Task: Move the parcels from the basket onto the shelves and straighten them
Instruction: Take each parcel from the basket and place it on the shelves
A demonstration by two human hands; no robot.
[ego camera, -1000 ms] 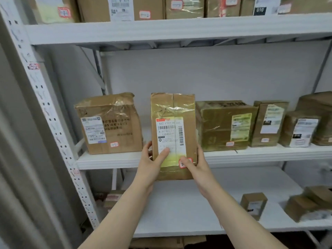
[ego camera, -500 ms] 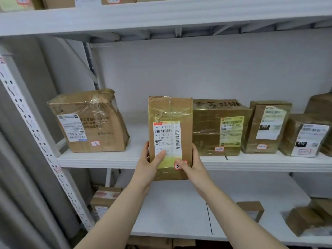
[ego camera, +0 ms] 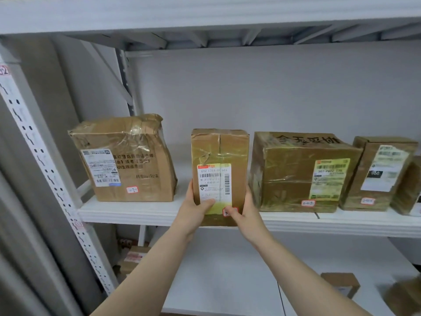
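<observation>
- Tall brown cardboard parcel (ego camera: 219, 156): upright, narrow face to camera, wrapped in glossy clear tape that wrinkles across the upper half; a centre seam runs down the top flap.
- Position: at the front lip of the white metal shelf (ego camera: 136, 213), in the gap between two neighbours. Its bottom edge overlaps the lip; cannot tell whether it rests on the board.
- Left hand (ego camera: 196, 208): grips the lower left edge, thumb laid across the front onto the label.
- Right hand (ego camera: 245, 209): grips the lower right edge, thumb pressing a small red-bordered sticker and hiding most of it.
- Parcel label: white with a yellow-green foot and a red strip at top left; number begins "642 1714", remainder blurred; vertical barcode down the right side.
- Crumpled brown carton (ego camera: 127, 160), left, apart from the parcel: white barcode label, black printed Chinese text, red-bordered sticker with handwriting.
- Tape-wrapped brown carton (ego camera: 296, 172), just right of the parcel: yellow-green label reading about "507-P802", black marker characters on top, red-bordered sticker below.
</observation>
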